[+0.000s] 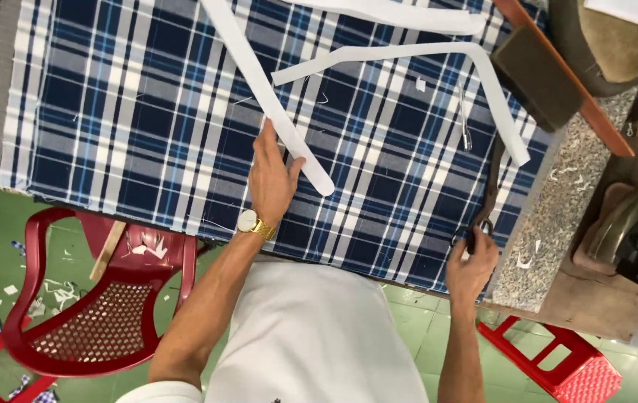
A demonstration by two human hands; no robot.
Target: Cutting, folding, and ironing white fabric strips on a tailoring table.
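Observation:
A blue, white and grey plaid cloth point(140, 112) lies spread flat over the table. Several long white strips lie on it. My left hand point(270, 175), with a gold watch on the wrist, presses flat on the lower end of one curved white strip point(274, 104). Another bent white strip point(475, 82) lies to the right. My right hand point(472, 265) grips the handles of dark scissors point(490, 186) at the cloth's right edge, the blades pointing away from me.
A red plastic chair point(95, 321) stands at the lower left on a green tiled floor strewn with fabric scraps. A red stool point(565, 362) is at the lower right. A speckled stone table edge point(557, 201), a brown block point(539, 71) and an iron point(624, 227) are on the right.

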